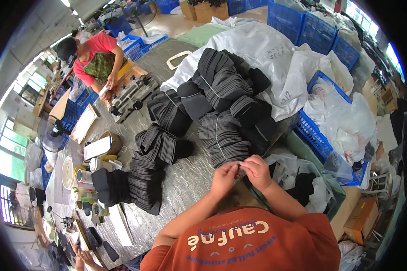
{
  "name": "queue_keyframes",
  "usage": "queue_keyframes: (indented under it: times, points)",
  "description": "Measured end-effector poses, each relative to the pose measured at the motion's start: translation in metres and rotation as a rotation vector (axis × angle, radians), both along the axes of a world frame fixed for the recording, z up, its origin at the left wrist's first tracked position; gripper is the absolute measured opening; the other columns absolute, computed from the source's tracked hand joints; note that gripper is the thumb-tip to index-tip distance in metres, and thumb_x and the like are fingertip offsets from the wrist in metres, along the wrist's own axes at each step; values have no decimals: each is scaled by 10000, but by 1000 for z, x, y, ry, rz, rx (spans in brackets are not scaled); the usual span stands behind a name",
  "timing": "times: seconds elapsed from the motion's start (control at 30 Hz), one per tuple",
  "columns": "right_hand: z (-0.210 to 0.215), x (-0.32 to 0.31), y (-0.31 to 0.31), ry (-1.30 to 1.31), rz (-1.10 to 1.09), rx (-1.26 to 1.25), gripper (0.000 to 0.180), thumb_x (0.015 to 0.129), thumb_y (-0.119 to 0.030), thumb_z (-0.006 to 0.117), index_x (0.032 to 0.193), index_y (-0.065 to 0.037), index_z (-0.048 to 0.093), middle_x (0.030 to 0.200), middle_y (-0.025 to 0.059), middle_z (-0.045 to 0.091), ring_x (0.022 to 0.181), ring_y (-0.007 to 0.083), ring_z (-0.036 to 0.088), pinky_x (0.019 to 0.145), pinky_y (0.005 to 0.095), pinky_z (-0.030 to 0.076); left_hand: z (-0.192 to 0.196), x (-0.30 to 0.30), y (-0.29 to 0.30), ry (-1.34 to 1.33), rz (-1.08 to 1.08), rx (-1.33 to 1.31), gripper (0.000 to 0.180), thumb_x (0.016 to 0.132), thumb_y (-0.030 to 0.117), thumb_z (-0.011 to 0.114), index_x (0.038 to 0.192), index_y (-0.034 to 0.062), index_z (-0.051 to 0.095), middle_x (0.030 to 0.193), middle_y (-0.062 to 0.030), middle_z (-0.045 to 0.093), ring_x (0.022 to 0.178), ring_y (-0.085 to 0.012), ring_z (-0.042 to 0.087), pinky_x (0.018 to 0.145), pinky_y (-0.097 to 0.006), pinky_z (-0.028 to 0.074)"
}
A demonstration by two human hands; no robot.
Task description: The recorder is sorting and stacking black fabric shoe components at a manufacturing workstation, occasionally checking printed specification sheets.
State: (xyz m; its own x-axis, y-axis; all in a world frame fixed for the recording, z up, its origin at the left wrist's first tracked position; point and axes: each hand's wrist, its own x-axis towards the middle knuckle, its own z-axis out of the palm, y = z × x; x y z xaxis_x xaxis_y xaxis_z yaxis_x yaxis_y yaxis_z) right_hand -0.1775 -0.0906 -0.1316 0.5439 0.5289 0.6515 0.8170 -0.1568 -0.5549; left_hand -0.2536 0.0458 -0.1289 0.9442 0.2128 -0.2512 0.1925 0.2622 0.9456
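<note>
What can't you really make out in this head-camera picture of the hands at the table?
- What the left hand and right hand pinch: something thin and pale, too small to identify, mostly covered by the fingers.
- The table edge nearest the person: hidden by the orange shirt.
- The lower bundles of dark pieces: buried under the upper ones.
- The contents of the white sack: hidden by its cloth.
- A co-worker's hand: what it holds is too small.
</note>
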Motion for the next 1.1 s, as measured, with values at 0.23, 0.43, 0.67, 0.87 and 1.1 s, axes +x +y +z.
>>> queue_keyframes:
  times: [0.23,0.43,0.67,0.87,1.1]
  points:
    - [-37,7,-95,259,-358,-193,37,774,-31,550,790,-28,516,791,152,550,754,356,527,663,411,429,-6,-17,-18,51,-519,200,231,894,115,521,1082,0,590,846,-28,622,790,-72,553,736,-234,462]
    - [-57,35,-143,412,-573,-908,109,766,-66,573,866,-23,586,844,178,580,842,353,561,705,414,447,-18,-18,-11,29,-590,211,205,882,181,558,924,-7,626,793,-23,624,730,-76,547,684,-233,454]
    - [32,53,23,180,13,-10,103,755,-16,602,855,7,592,881,149,593,819,315,583,726,347,474,-30,-25,-3,234,-493,347,222,882,204,547,843,2,630,727,-21,611,701,-82,525,664,-250,444]
    - [34,105,128,-114,-274,-569,106,771,-18,520,847,31,574,977,163,530,845,306,579,744,364,501,-35,-41,-1,141,-452,347,188,864,184,561,857,6,624,742,-46,620,706,-105,541,675,-261,449]
    - [26,124,147,-150,-381,-846,152,798,-56,474,825,7,610,866,173,605,778,291,635,674,383,528,-36,-72,25,231,-281,384,212,860,215,564,878,12,622,770,-77,628,729,-130,553,693,-290,454]
